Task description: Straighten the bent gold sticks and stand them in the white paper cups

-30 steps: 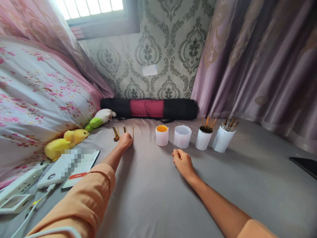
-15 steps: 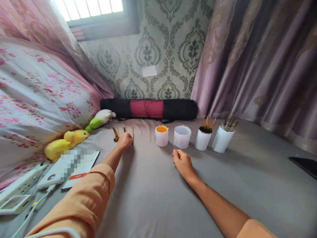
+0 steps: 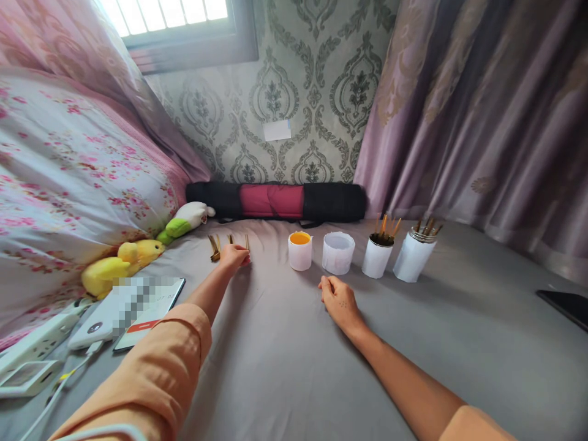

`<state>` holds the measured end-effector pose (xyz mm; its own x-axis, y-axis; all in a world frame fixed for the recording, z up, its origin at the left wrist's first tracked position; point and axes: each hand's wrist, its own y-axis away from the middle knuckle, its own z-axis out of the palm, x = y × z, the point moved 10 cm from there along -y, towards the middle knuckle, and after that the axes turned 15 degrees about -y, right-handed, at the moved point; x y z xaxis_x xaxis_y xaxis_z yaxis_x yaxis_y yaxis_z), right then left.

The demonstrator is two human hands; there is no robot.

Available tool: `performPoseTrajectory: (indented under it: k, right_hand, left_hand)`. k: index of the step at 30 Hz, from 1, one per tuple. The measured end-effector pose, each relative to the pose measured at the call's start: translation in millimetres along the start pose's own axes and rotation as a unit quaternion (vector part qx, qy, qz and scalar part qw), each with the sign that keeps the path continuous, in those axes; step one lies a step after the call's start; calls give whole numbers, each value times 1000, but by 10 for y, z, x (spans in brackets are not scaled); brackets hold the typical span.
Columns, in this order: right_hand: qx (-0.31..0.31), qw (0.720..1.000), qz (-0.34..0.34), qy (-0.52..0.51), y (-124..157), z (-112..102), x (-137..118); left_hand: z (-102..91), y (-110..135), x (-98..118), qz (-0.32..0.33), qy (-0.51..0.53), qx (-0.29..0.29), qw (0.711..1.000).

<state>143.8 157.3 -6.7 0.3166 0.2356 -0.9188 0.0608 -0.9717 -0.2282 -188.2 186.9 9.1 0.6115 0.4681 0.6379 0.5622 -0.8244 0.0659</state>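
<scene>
My left hand (image 3: pixel 233 256) reaches far forward on the grey sheet (image 3: pixel 285 343), fingers curled down onto a small row of thin brown sticks (image 3: pixel 215 245) lying there. Whether it grips one is hidden by the hand. My right hand (image 3: pixel 339 301) rests on the sheet with fingers loosely curled, just short of the cups and holding nothing that I can see. Ahead stand a white cup with orange inside (image 3: pixel 300 250), a translucent empty cup (image 3: pixel 338 252), a white cup of brown sticks (image 3: pixel 378 255) and a jar of sticks (image 3: pixel 413 255).
A black and red roll bag (image 3: pixel 275 201) lies against the patterned wall. Yellow and green plush toys (image 3: pixel 120 260), a phone (image 3: pixel 151 305), a power bank (image 3: pixel 98 321) and a power strip (image 3: pixel 27 352) lie left, under a floral quilt (image 3: pixel 68 177). Curtains (image 3: pixel 482 110) hang right; a dark tablet (image 3: pixel 567 304) lies there.
My left hand has turned slightly and shifted a little right over the loose sticks. My right hand and the cups have not moved.
</scene>
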Motion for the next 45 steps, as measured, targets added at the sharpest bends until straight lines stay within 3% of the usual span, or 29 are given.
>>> performPoseTrajectory:
  k: [8, 19, 32, 45]
  right_hand:
    - [-2, 1000, -5, 2, 4, -1, -30]
    - [-2, 1000, -5, 4, -2, 6, -4]
    - [-2, 1000, -20, 7, -9, 13, 6]
    - [-11, 1000, -22, -3, -1, 20, -27]
  left_hand:
    - [204, 69, -33, -38, 202, -40, 978]
    - [424, 262, 13, -54, 365, -101, 924]
    - [657, 541, 99, -55, 463, -154, 871]
    - [788, 865, 223, -30, 509, -138, 849]
